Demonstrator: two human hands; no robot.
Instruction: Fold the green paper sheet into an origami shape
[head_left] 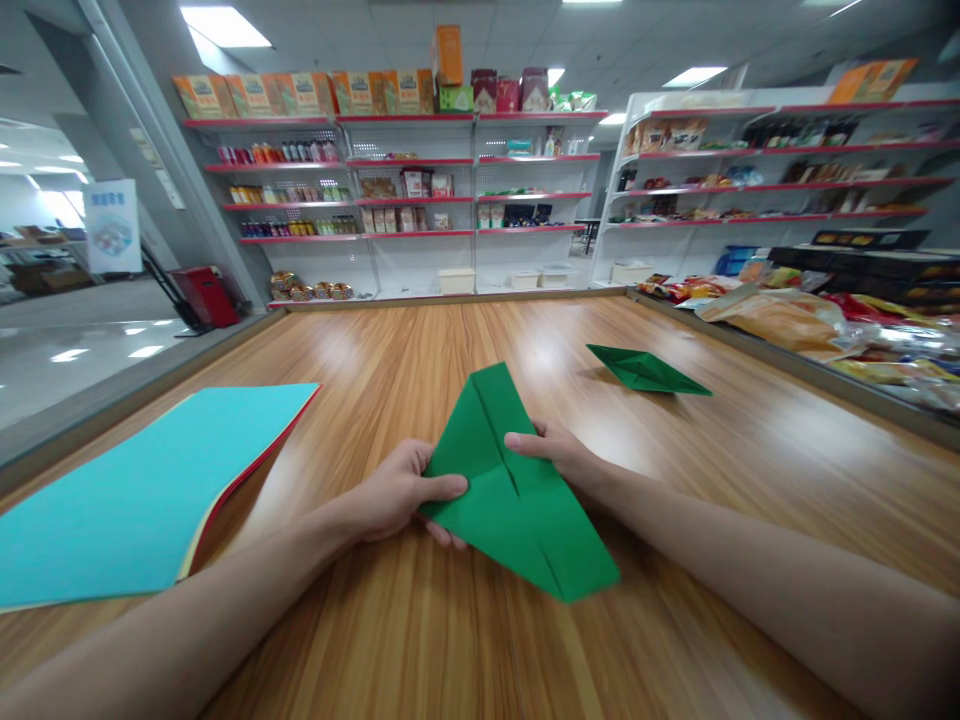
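Gripping a folded green paper (529,530) between them, both hands hold it over the wooden table (360,640). The left hand (401,490) pinches one edge, thumb on top and fingers underneath; the right hand (566,452) clasps the opposite edge, thumb lying near the middle crease. Beyond the right hand rests a green paper shape (646,372). Left of the left hand lie coloured sheets (172,470), turquoise uppermost.
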